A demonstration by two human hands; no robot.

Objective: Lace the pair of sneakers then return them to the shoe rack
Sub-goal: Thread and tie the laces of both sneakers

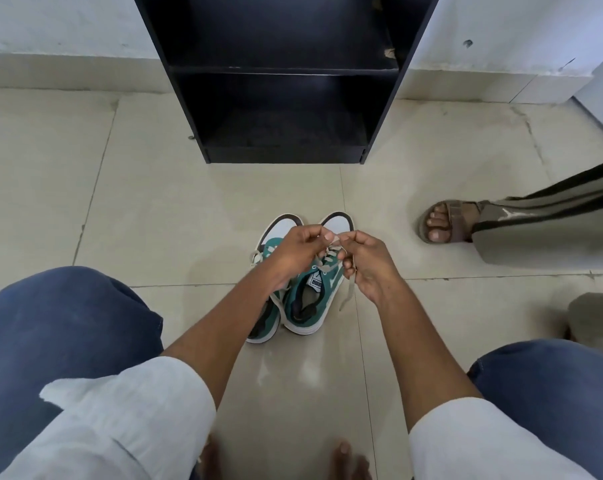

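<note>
Two teal and white sneakers stand side by side on the floor, toes pointing away from me. Over the right sneaker (pixel 310 303), my left hand (pixel 298 251) and my right hand (pixel 367 263) each pinch part of its beige lace (pixel 348 292). One loose lace end hangs down the shoe's right side. The left sneaker (pixel 267 320) is partly hidden under my left forearm. The black shoe rack (pixel 282 67) stands just beyond the shoes, with dark open shelves.
Another person's sandalled foot (pixel 445 221) and trouser leg sit on the tiles to the right. My knees in blue trousers frame the lower corners, and my bare toes (pixel 343 459) show at the bottom. A white wall runs behind the rack.
</note>
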